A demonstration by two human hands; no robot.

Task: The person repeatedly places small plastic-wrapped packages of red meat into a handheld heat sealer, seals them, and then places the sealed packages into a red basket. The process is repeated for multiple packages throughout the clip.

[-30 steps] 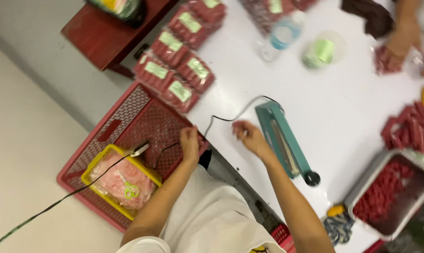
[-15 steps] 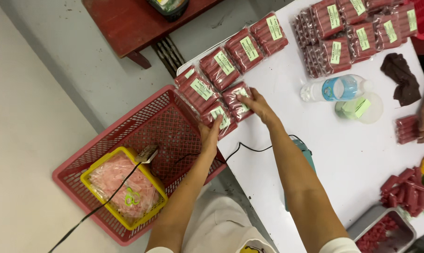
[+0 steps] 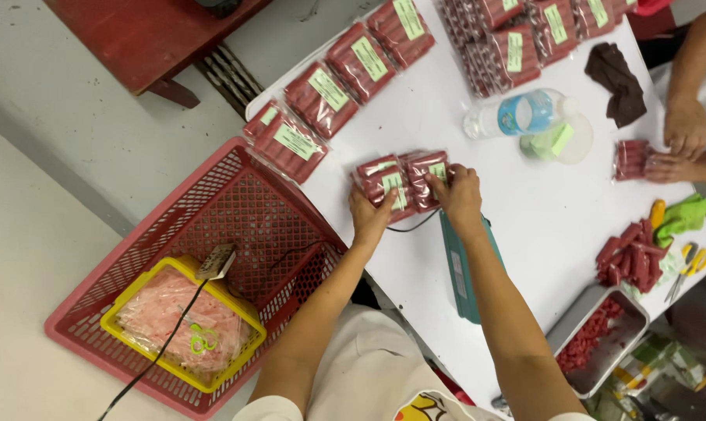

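Both of my hands grip a small stack of clear packs of red sausages (image 3: 404,178) with green labels, lying on the white table (image 3: 540,226). My left hand (image 3: 368,216) holds the stack's near left end, and my right hand (image 3: 456,195) holds its right side. More sealed sausage packs (image 3: 322,97) lie in a row along the table's far left edge, and a bigger pile of packs (image 3: 517,35) sits at the top. A teal heat sealer (image 3: 462,269) lies under my right forearm.
A red plastic basket (image 3: 244,210) stands on the floor left of the table, with a yellow basket (image 3: 185,320) of pink bags inside. A water bottle (image 3: 520,113), loose sausages (image 3: 630,257), a metal tray (image 3: 594,335) and another person's hands (image 3: 680,140) are at the right.
My hands moved from the sealer to the sausage packs, took hold of them and drew them toward the table's middle. The view shifted toward the far end of the table.
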